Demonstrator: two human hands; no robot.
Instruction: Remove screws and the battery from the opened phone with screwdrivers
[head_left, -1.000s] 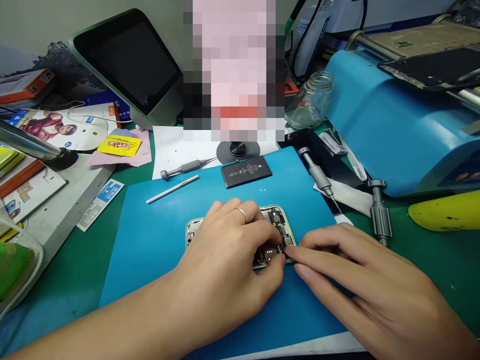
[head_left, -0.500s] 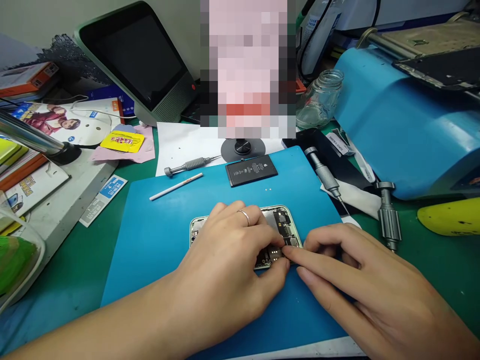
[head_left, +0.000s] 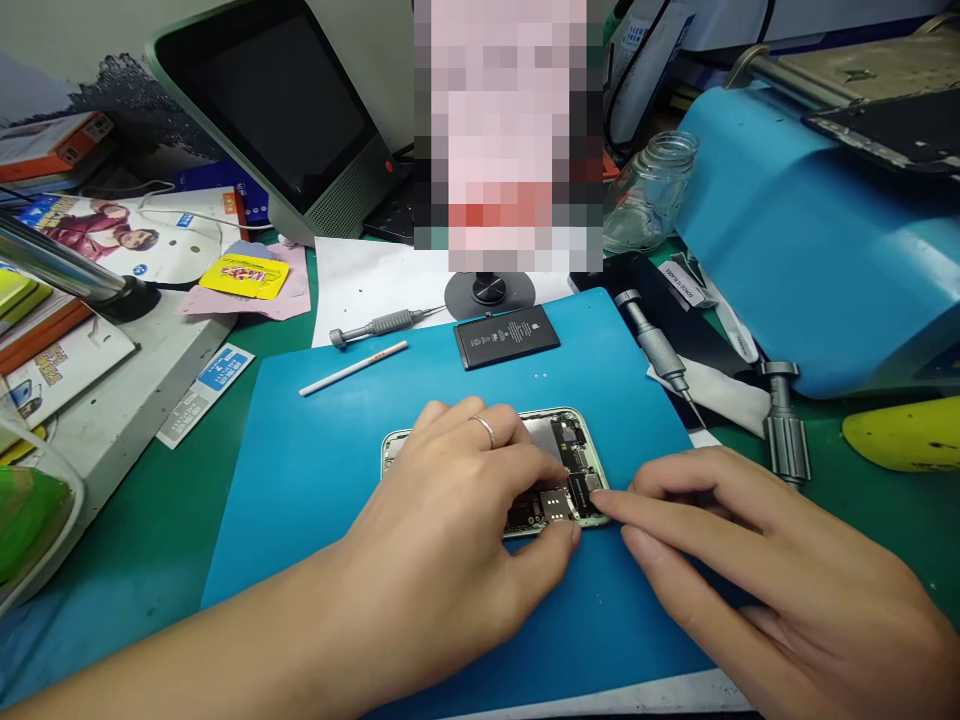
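An opened phone point(head_left: 571, 447) with bare boards and connectors lies on a blue mat point(head_left: 315, 460). My left hand point(head_left: 457, 510), a ring on one finger, lies over the phone's middle. Its fingers curl on top and the thumb presses the near edge, so it grips the phone. My right hand point(head_left: 750, 560) rests on the mat to the right with fingers stretched. Its forefinger tip touches the phone's near right corner, and I see nothing held in it. A black battery point(head_left: 506, 337) lies behind the phone, with two tiny screws point(head_left: 538, 376) beside it.
A white stick point(head_left: 352, 367) and a screwdriver point(head_left: 375, 326) lie at the mat's far left. Two more screwdrivers point(head_left: 660, 350) point(head_left: 784, 430) lie right of the mat. A blue machine point(head_left: 795, 230), a glass jar point(head_left: 652, 190), a yellow object point(head_left: 900, 435) and a screen device point(head_left: 277, 110) ring the mat.
My right fingertips have drawn back from the phone's inner connectors to its near right corner. The left hand stays on the phone. The view has shifted slightly.
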